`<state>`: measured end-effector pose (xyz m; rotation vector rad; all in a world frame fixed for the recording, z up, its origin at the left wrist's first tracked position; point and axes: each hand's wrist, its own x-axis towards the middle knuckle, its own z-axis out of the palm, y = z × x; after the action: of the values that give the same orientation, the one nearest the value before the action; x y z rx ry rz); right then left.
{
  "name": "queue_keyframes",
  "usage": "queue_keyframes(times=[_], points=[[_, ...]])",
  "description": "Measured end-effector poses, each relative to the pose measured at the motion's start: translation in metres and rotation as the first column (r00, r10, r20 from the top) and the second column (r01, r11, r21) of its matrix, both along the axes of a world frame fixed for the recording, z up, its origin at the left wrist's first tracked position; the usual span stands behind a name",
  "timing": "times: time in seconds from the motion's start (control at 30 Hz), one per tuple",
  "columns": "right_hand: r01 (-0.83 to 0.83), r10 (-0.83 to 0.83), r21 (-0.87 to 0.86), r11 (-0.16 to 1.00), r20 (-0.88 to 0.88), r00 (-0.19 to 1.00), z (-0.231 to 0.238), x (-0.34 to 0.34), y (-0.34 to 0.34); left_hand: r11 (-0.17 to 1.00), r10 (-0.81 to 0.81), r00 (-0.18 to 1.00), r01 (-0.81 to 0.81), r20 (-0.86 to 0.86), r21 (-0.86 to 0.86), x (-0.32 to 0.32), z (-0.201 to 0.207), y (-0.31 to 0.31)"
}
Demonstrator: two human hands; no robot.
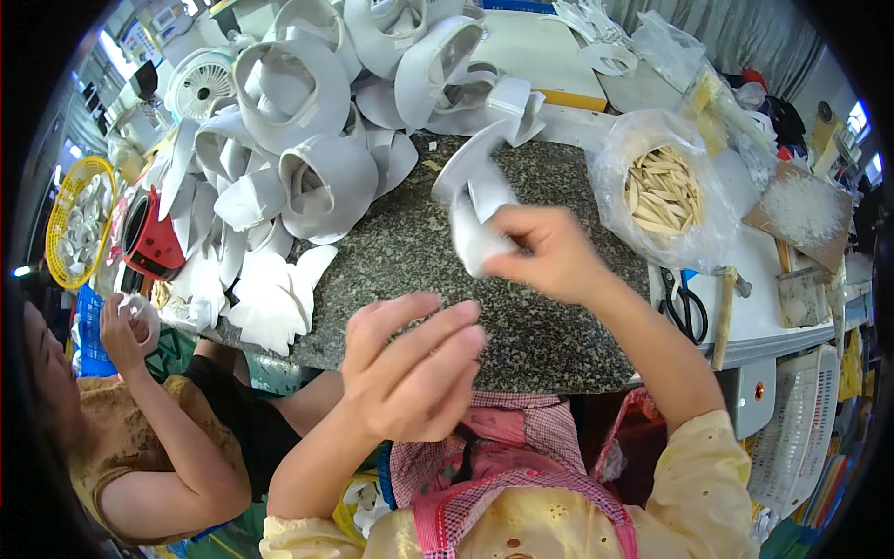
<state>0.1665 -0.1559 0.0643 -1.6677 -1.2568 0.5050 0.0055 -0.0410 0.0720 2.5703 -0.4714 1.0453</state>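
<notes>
My right hand (549,252) pinches the edge of a white curved piece (480,200), blurred by motion, above a speckled dark stone slab (400,252). The piece has a rounded flap and a bent band, like those heaped beyond it. Nearer to me, my left hand (414,368) hovers over the slab's front edge, its fingers loosely bent and slightly apart, with nothing visible in them. A large heap of white looped pieces (331,182) covers the slab's far left. Flat white leaf-shaped pieces (279,293) lie in front of that heap.
On the right stand a clear plastic bag (610,168) of pale wooden slips (663,191), black-handled scissors (684,303) and a hammer (726,312). A co-worker (158,429) sits at left, holding a white piece. Beyond are a yellow basket (58,210) and a white fan (200,86).
</notes>
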Motion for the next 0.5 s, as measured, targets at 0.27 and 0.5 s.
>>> queue_keyframes(times=[0.27,0.5], points=[[-0.177,0.196,-0.125,0.976,0.86,0.471,-0.083,-0.022,-0.025,0.959,0.142,0.852,0.007,-0.504,0.282,-0.004,-0.079,0.024],[-0.151,0.164,-0.101,0.983,0.853,0.496,-0.081,-0.026,-0.024,0.963,0.071,0.752,0.118,-0.655,0.24,-0.005,-0.075,0.034]])
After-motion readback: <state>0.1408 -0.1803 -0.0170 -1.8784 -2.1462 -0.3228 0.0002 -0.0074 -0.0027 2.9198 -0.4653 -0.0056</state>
